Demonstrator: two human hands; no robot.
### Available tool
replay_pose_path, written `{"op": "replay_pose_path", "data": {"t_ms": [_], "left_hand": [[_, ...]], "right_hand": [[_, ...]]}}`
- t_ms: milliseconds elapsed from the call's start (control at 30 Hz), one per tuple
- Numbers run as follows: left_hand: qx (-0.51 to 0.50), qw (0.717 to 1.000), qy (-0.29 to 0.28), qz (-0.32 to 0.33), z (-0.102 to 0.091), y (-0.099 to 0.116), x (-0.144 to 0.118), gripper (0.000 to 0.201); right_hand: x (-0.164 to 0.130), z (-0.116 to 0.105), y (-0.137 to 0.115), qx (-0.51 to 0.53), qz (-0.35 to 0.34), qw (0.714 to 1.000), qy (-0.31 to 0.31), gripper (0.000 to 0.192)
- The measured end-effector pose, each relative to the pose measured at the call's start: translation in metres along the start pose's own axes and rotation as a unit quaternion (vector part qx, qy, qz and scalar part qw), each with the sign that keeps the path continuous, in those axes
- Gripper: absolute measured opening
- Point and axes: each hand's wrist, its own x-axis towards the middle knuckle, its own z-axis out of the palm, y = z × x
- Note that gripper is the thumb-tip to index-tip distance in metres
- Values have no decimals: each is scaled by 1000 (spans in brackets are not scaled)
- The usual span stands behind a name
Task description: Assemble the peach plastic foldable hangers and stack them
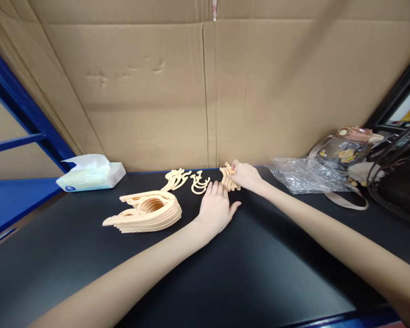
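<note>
Exposure fine, bright overall. Light looks soft, from above; source out of frame. Right arm (310, 213) throws a broad soft shadow on the desk (198, 282), with a dull sheen just beside it. Faint diagonal shadow on the cardboard (140, 91), upper right. Sharp glints on the plastic (304, 175); black bag (403, 187) loses detail. Wide lens: blue frame (20, 105) slants, edges look stretched. Small parts (173, 181) slightly soft, fine detail hard to read.
</note>
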Motion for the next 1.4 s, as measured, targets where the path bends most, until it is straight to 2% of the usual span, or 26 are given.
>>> {"op": "replay_pose_path", "data": {"t_ms": [133,300,467,700,900,1067,1133,1233,1400], "left_hand": [[-4,1000,14,6,2,0,-1,63],[-7,1000,23,14,0,-1,-3,56],[-14,999,31,20,0,-1,-4,46],[-23,999,32,22,2,-2,-3,45],[-14,999,29,19,5,-1,-4,46],[-7,999,30,19,6,-1,-4,48],[-5,999,32,17,6,0,-3,48],[-2,999,38,17,2,3,-5,49],[-7,996,49,69,-12,8,-28,51]], "right_hand": [[-3,-9,16,-20,37,999,22,25],[-11,-2,32,-38,56,998,16,25],[-13,8,31,-33,50,998,2,21],[-13,14,31,-12,42,999,20,26],[-11,14,40,-7,35,999,30,26],[-12,13,45,-11,35,999,28,33],[-10,13,47,-10,39,999,17,28],[-8,10,54,0,53,999,-4,16],[-13,-11,61,48,43,998,-3,25]]}}
